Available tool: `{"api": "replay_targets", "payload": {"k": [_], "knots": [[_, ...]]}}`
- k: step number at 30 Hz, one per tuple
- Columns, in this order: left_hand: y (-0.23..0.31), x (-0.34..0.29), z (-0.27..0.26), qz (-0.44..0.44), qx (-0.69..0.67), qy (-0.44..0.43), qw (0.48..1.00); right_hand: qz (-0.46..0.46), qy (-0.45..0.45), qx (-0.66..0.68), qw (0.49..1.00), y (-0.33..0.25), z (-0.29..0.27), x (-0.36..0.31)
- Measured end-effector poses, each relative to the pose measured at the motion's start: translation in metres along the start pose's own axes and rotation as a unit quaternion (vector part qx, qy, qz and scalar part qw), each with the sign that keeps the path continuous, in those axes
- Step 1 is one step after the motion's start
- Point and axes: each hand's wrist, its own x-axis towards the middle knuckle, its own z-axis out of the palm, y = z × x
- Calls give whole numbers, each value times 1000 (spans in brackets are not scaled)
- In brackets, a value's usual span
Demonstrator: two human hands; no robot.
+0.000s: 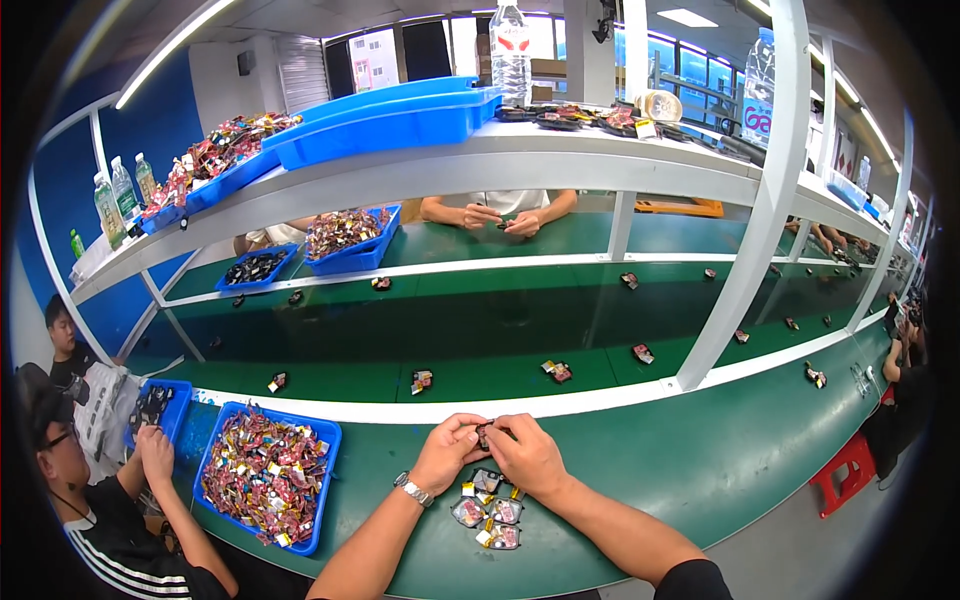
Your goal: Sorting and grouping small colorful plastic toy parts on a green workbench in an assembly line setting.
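Observation:
Over the green bench, my left hand, with a metal watch on its wrist, and my right hand meet. Their fingertips close on a small dark electronic part between them. Fingers cover most of it, so its details are hidden. Just below my hands lies a cluster of small electronic assemblies with dark casings, red boards and white and yellow pieces. Left of my left forearm stands a blue bin heaped with loose red circuit boards bearing wires and silver-white pieces.
Beyond a white rail, a dark green conveyor belt carries scattered assemblies. A slanted white post rises at right, under a shelf holding blue trays. A co-worker sits at left beside another blue bin.

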Motion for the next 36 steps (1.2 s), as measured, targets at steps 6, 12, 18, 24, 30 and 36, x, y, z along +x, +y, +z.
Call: {"api": "replay_targets", "payload": {"k": [6,12,18,24,30,36], "knots": [[1,0,3,-1,4,-3,1000,-35,5,-20,999,3,-1,-1],[-2,3,2,13,1,20,1000,-47,-3,-30,998,0,1,2],[-3,5,-3,33,-35,26,999,9,-18,12,1000,4,13,7],[3,1,0,56,-79,38,995,143,3,-31,989,71,43,45],[5,5,1,42,-42,12,998,170,-34,-68,983,101,49,39],[4,-4,-8,47,-42,28,998,220,42,-182,957,115,-12,20]]}}
